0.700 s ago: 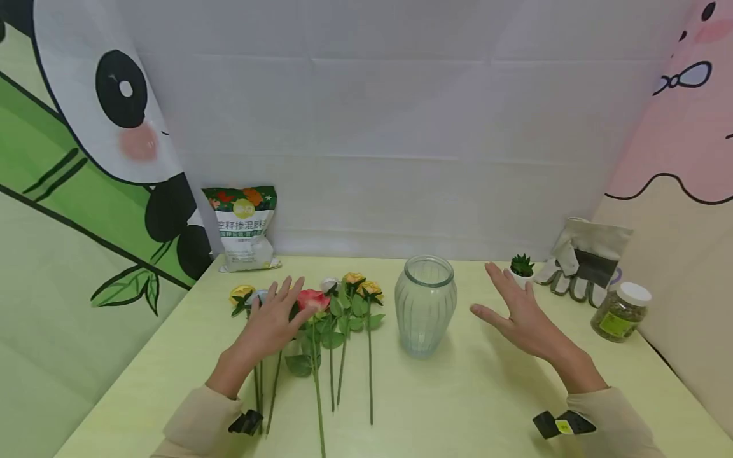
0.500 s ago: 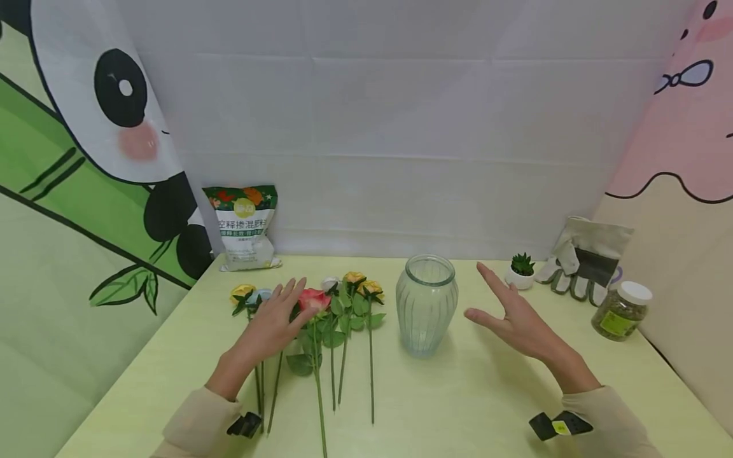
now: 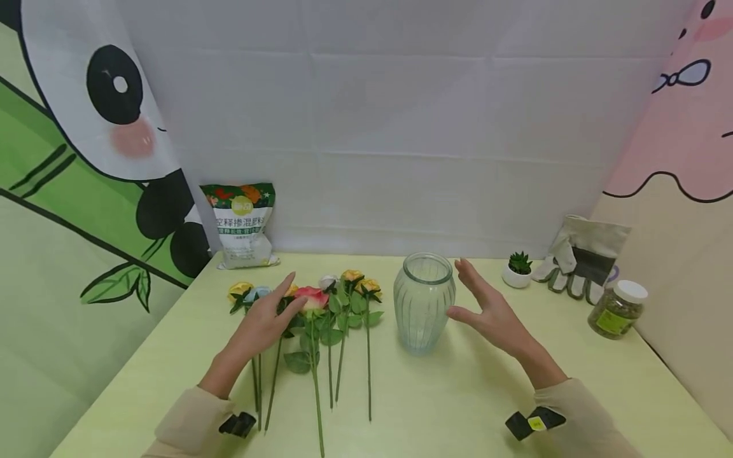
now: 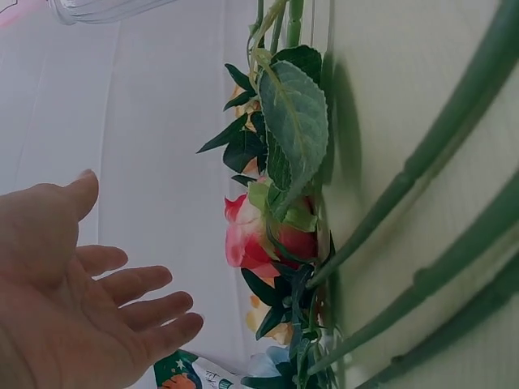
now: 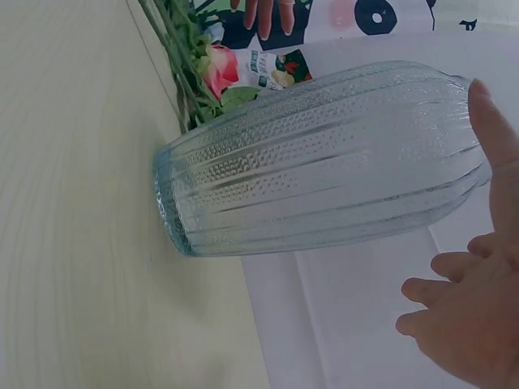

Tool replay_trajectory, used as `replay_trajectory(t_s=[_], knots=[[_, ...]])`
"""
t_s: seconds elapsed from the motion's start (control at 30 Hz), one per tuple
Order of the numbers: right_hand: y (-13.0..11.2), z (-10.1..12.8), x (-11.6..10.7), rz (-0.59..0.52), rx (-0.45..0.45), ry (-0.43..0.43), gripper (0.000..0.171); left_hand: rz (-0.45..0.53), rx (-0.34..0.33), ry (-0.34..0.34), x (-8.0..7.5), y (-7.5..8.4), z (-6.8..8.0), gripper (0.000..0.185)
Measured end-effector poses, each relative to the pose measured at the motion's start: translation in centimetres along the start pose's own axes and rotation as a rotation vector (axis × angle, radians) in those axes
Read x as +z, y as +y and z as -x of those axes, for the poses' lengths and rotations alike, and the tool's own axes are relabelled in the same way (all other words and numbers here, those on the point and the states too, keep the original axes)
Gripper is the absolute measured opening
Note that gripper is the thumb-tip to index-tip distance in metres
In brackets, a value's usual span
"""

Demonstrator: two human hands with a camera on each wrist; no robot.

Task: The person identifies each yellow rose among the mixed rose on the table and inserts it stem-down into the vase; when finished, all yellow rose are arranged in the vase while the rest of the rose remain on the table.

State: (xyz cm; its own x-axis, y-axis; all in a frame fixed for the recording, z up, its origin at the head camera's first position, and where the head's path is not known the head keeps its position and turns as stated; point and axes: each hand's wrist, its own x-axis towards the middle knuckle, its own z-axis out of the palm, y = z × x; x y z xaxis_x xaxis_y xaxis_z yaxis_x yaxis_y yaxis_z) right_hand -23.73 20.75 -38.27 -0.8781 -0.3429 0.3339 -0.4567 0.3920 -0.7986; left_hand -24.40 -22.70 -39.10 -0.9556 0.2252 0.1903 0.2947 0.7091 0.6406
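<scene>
Several artificial roses lie in a row on the pale green table (image 3: 458, 401), heads toward the wall. My left hand (image 3: 265, 316) hovers open, fingers spread, over the left stems, close to the pink rose (image 3: 312, 298) (image 4: 263, 235); in the left wrist view that hand (image 4: 89, 308) is palm-out and holds nothing. A ribbed clear glass vase (image 3: 424, 303) (image 5: 324, 162) stands upright right of the flowers. Beside the vase, my right hand (image 3: 487, 308) (image 5: 474, 300) is open, its fingers close to the glass; I cannot tell whether they touch.
A printed soil bag (image 3: 243, 224) leans against the back wall at left. At the right rear are a small potted succulent (image 3: 517, 270), work gloves (image 3: 584, 254) and a white-lidded jar (image 3: 617, 308). Panda and pink cartoon backdrops enclose the sides.
My right hand has moved left, from near the succulent to beside the vase. The left hand has stayed over the roses.
</scene>
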Motion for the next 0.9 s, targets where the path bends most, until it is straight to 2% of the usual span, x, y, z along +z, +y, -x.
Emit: replay_trajectory(t_s=[0.17, 0.37, 0.7, 0.9], knots=[[0.0, -0.7, 0.9, -0.147, 0.018, 0.016, 0.096, 0.057, -0.018, 0.061, -0.2, -0.6, 0.3, 0.070], [0.0, -1.0, 1.8, -0.276, 0.026, 0.025, 0.094, 0.154, -0.093, 0.131, -1.2, -1.3, 0.6, 0.071], [-0.1, -1.0, 2.4, -0.292, 0.024, 0.048, 0.092, 0.303, -0.253, 0.246, -3.3, -3.5, 0.6, 0.073], [-0.1, -1.1, 2.3, -0.305, 0.025, 0.048, 0.092, 0.352, -0.355, 0.328, -3.6, -5.2, 0.9, 0.055]])
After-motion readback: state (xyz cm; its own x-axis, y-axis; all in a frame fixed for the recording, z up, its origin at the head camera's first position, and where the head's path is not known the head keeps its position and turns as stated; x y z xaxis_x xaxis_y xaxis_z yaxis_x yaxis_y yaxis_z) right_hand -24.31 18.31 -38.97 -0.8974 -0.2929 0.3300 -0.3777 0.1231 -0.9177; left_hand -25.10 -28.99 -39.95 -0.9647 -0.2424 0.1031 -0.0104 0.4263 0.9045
